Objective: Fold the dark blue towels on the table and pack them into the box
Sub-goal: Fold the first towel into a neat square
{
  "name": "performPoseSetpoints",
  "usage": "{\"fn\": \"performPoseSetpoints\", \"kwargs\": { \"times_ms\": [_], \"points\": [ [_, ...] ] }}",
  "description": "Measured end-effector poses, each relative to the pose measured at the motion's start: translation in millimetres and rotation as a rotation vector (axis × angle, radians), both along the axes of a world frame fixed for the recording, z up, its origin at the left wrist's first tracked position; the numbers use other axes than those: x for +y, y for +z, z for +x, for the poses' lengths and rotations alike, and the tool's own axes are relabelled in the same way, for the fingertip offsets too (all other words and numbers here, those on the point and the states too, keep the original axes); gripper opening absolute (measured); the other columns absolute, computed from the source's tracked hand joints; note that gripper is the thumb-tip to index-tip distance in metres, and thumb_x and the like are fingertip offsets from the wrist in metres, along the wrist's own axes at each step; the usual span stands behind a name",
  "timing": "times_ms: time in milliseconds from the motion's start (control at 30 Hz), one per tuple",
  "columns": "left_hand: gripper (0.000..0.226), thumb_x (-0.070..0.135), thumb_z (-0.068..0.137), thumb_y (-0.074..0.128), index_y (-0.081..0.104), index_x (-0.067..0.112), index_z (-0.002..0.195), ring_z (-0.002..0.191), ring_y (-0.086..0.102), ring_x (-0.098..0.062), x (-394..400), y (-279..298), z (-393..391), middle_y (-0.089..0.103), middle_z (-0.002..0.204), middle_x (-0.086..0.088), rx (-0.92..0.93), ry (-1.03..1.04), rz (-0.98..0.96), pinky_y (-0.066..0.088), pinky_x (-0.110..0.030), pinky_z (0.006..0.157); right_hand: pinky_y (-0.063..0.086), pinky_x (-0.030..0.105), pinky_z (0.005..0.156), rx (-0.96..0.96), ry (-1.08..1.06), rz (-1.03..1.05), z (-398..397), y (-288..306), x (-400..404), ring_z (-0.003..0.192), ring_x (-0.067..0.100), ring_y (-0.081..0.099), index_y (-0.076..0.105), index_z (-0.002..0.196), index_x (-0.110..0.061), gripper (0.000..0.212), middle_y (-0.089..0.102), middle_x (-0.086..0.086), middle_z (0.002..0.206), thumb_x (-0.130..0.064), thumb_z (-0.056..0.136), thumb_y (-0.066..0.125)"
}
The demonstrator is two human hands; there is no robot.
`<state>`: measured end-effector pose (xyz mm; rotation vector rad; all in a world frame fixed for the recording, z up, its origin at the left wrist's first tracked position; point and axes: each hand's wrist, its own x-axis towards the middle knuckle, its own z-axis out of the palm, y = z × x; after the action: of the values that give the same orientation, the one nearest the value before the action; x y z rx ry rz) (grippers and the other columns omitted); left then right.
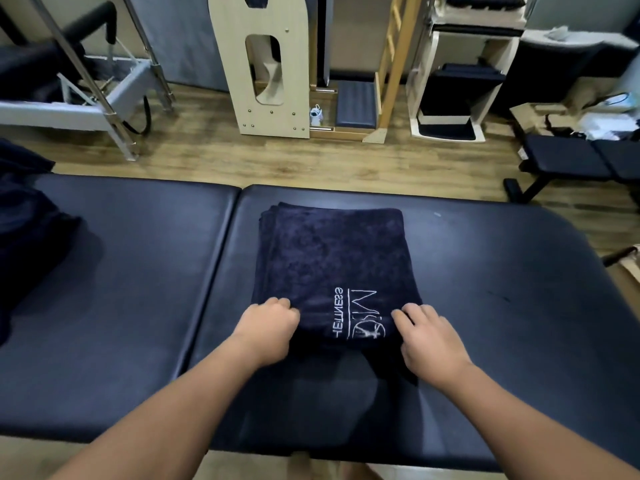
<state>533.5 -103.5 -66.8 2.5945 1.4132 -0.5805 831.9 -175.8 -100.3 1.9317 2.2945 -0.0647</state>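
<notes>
A dark blue towel [332, 261] with a white embroidered logo lies folded in several layers on the black padded table [502, 306]. My left hand [268, 327] grips the towel's near left corner with curled fingers. My right hand [427, 336] holds the near right corner, fingers bent over the edge. Part of the near edge hangs lifted above the table between my hands. A heap of more dark blue towels [24, 233] sits at the table's far left. No box shows plainly as the packing box.
Beyond the table is a wooden floor with exercise gear: a metal-framed machine [104, 98] at back left, a pale wooden unit [270, 74] in the middle, a black bench [571, 161] at right. Cardboard [630, 268] shows at the right edge.
</notes>
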Motion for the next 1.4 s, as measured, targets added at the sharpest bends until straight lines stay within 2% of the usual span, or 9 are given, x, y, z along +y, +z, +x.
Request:
{"fn": "performPoseSetpoints", "kwargs": {
  "times_ms": [333,633,733,800,867,1000,1100,1300,1400],
  "points": [
    [0.019,0.023,0.07,0.062,0.061,0.032,0.086,0.089,0.065,-0.022,104,44,-9,0.068,0.092,0.006,-0.463,0.545,-0.108,0.052,-0.031,0.073,0.055,0.044,0.062,0.241,-0.051,0.286,22,37,96,0.078,0.038,0.058,0.058,0.121,-0.006,0.047,0.059,0.01,0.098,-0.002,0.075,0.061],
    [0.028,0.01,0.09,0.064,0.064,0.015,0.118,0.117,0.058,-0.026,217,16,6,0.066,0.121,-0.006,-0.627,0.718,0.028,0.046,-0.034,0.097,0.049,0.046,0.082,0.431,-0.156,0.196,47,25,238,0.098,0.039,0.059,0.062,0.115,-0.011,0.021,0.066,0.013,0.105,-0.016,0.101,0.047],
    [0.029,0.014,0.1,0.054,0.057,0.009,0.128,0.123,0.051,-0.034,232,2,17,0.057,0.135,-0.014,-0.508,0.709,0.157,0.045,-0.043,0.099,0.049,0.043,0.08,0.493,-0.301,0.136,57,16,275,0.095,0.037,0.061,0.066,0.104,-0.013,0.018,0.07,0.011,0.098,-0.022,0.102,0.051],
    [0.037,0.026,0.101,0.048,0.057,0.006,0.131,0.136,0.043,-0.039,226,-9,27,0.048,0.148,-0.018,-0.403,0.517,0.278,0.04,-0.051,0.109,0.047,0.041,0.076,0.536,-0.379,0.08,60,4,288,0.092,0.036,0.06,0.064,0.093,-0.012,0.02,0.069,0.011,0.091,-0.027,0.102,0.052],
    [0.059,0.05,0.1,0.033,0.056,0.012,0.138,0.147,0.034,-0.034,209,-17,38,0.042,0.156,-0.013,-0.332,0.314,0.226,0.028,-0.058,0.118,0.044,0.04,0.075,0.552,-0.411,0.05,59,-6,292,0.09,0.036,0.06,0.06,0.086,-0.012,0.027,0.067,0.011,0.088,-0.032,0.102,0.052],
    [0.084,0.065,0.09,-0.008,0.011,0.028,0.163,0.157,-0.005,-0.018,188,-28,46,-0.001,0.171,0.005,-0.108,0.241,0.043,0.001,-0.056,0.124,0.041,0.033,0.075,0.637,-0.366,0.0,61,-1,291,0.088,0.026,0.059,0.066,0.083,-0.014,0.026,0.066,0.003,0.088,-0.032,0.099,0.057],
    [0.082,0.064,0.09,-0.01,0.0,0.028,0.163,0.156,-0.012,-0.016,191,-31,46,-0.009,0.17,0.006,-0.093,0.26,0.051,-0.001,-0.054,0.125,0.041,0.025,0.079,0.726,-0.31,-0.094,68,17,288,0.09,0.014,0.06,0.075,0.09,-0.018,0.008,0.07,-0.007,0.091,-0.024,0.091,0.069],
    [0.085,0.069,0.089,-0.009,-0.011,0.025,0.162,0.154,-0.021,-0.015,185,-37,40,-0.019,0.169,0.003,-0.092,0.358,0.049,-0.004,-0.049,0.126,0.038,0.032,0.07,0.719,-0.65,-0.098,64,6,309,0.09,0.028,0.057,0.058,0.082,-0.015,0.021,0.063,0.002,0.085,-0.03,0.095,0.066],
    [0.09,0.071,0.089,-0.007,-0.01,0.019,0.162,0.155,-0.019,-0.021,187,-35,46,-0.018,0.169,-0.005,-0.038,0.424,0.037,-0.003,-0.053,0.125,0.037,0.035,0.074,0.469,-0.496,-0.06,51,6,309,0.1,0.032,0.053,0.054,0.093,-0.014,0.009,0.054,0.005,0.098,-0.021,0.097,0.059]
  ]
}}
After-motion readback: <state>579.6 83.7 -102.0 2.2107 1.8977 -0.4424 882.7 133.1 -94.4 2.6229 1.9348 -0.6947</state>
